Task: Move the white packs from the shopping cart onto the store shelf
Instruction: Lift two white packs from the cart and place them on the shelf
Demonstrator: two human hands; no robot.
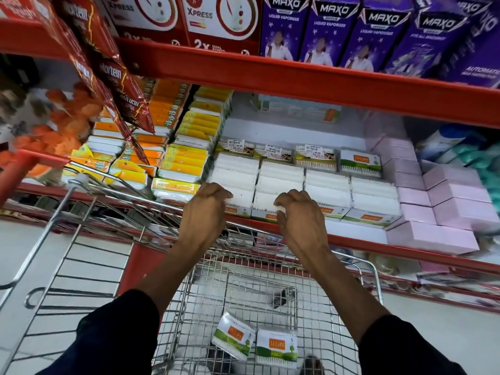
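Rows of white packs [327, 185] with green and orange labels lie stacked on the red-edged store shelf [378, 246]. My left hand [208, 207] is curled against the left end of the front-left pack [240, 198]. Just right of it, my right hand [297, 215] hooks its fingers over the front of the neighbouring pack [266, 204]. Both hands are at the shelf's front edge, above the wire shopping cart [374, 272]. Down in the cart lie two more white packs [234, 335] [276, 347] side by side.
Yellow and orange packs [184, 161] fill the shelf to the left and pink boxes [454, 209] fill the right. The upper shelf's red edge [297, 77] overhangs. Red sachet strips [116, 77] hang at the upper left. A second cart [67, 239] stands at the left.
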